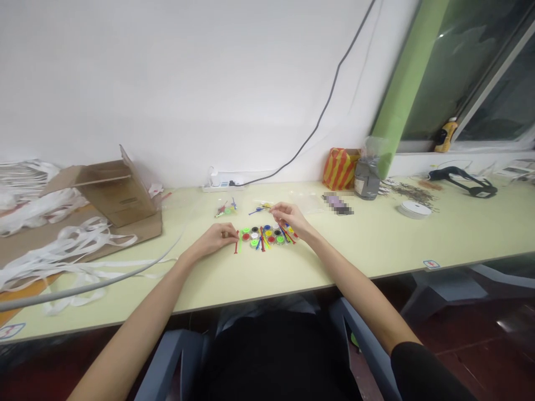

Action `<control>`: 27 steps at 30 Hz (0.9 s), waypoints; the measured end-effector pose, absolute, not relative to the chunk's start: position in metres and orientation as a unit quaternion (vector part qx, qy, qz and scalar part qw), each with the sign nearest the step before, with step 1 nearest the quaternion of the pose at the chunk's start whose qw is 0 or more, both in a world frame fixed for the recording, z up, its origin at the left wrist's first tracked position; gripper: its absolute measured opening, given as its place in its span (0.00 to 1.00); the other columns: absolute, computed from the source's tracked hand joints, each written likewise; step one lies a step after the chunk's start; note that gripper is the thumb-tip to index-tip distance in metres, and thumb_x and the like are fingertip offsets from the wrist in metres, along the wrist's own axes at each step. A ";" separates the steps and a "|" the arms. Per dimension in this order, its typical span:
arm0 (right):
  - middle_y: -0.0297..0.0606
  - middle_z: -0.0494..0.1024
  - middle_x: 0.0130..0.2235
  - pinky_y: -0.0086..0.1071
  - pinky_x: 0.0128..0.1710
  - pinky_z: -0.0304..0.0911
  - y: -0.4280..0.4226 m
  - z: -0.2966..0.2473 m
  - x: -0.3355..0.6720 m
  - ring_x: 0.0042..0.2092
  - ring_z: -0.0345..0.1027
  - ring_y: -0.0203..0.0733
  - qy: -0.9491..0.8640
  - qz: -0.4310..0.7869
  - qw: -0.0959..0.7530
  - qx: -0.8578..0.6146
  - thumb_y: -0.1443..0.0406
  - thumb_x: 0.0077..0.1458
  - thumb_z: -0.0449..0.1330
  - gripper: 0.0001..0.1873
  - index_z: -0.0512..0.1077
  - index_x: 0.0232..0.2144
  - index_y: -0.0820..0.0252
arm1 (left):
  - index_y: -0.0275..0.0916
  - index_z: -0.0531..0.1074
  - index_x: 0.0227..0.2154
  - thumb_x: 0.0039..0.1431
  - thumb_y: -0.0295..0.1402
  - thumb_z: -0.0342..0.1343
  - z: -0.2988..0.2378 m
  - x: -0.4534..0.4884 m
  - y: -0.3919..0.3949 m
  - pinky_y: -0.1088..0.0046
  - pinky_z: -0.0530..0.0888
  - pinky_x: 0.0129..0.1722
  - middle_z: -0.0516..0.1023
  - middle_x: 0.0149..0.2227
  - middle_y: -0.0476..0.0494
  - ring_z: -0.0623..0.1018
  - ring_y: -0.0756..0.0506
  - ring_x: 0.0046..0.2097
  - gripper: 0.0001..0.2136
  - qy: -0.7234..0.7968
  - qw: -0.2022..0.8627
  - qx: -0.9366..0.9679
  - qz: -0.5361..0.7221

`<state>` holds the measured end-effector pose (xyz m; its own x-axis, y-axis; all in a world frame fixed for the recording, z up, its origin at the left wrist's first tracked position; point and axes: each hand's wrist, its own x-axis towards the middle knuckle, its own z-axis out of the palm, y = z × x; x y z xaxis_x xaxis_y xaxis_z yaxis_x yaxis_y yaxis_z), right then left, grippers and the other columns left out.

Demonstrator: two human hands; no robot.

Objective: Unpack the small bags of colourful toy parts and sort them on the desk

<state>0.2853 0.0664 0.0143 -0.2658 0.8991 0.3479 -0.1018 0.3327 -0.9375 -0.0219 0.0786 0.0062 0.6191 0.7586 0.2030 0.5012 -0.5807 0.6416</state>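
My left hand (219, 236) rests at the left end of a group of small coloured parts, its fingertips pinched on a thin red plastic stick (236, 248). A bright green stick (240, 239) lies right beside those fingertips. Over the right part of the group is my right hand (290, 216), thumb and fingers closed together; what they hold, if anything, is too small to make out. Between the hands sit several small round discs (271, 240) in green, red, white, black, yellow and blue. Loose red, blue and yellow sticks (262, 240) lie across them.
Behind are small clear bags of coloured parts (226, 209) and a power strip (221, 182). A cardboard box (112, 195) and white ribbon (96, 273) occupy the left. Rightward stand a striped bag (336, 169), a grey bag (366, 179) and a white roll (414, 209).
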 end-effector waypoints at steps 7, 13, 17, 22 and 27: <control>0.32 0.70 0.24 0.26 0.21 0.53 0.068 0.013 0.285 0.25 0.59 0.33 -0.631 0.485 0.514 -0.320 0.52 0.49 0.66 0.19 0.74 0.36 0.61 | 0.41 0.82 0.35 0.58 0.45 0.60 0.007 -0.018 0.076 0.70 0.68 0.35 0.77 0.37 0.44 0.74 0.47 0.36 0.13 0.363 0.272 0.857 0.245; 0.33 0.71 0.25 0.26 0.21 0.52 0.068 0.012 0.285 0.25 0.59 0.33 -0.636 0.485 0.513 -0.313 0.52 0.49 0.66 0.19 0.75 0.36 0.61 | 0.41 0.82 0.35 0.58 0.46 0.60 0.008 -0.016 0.075 0.70 0.67 0.35 0.78 0.38 0.43 0.74 0.47 0.36 0.14 0.367 0.265 0.857 0.246; 0.32 0.70 0.24 0.26 0.21 0.51 0.067 0.013 0.285 0.24 0.58 0.33 -0.633 0.488 0.509 -0.320 0.52 0.49 0.66 0.19 0.74 0.36 0.61 | 0.41 0.82 0.36 0.58 0.48 0.59 0.011 -0.015 0.073 0.70 0.67 0.35 0.78 0.38 0.43 0.74 0.46 0.36 0.16 0.372 0.262 0.857 0.240; 0.32 0.70 0.24 0.26 0.21 0.53 0.067 0.013 0.285 0.24 0.58 0.33 -0.637 0.479 0.509 -0.324 0.52 0.49 0.65 0.19 0.74 0.36 0.61 | 0.41 0.81 0.36 0.61 0.48 0.56 0.014 -0.014 0.071 0.70 0.67 0.36 0.79 0.37 0.43 0.74 0.46 0.36 0.17 0.373 0.252 0.859 0.243; 0.33 0.72 0.27 0.28 0.24 0.56 0.081 0.008 0.291 0.26 0.61 0.35 -0.641 0.400 0.541 -0.370 0.57 0.53 0.60 0.15 0.74 0.40 0.61 | 0.39 0.79 0.37 0.64 0.44 0.52 0.012 -0.017 0.073 0.71 0.67 0.36 0.80 0.36 0.45 0.74 0.46 0.36 0.16 0.396 0.204 0.854 0.267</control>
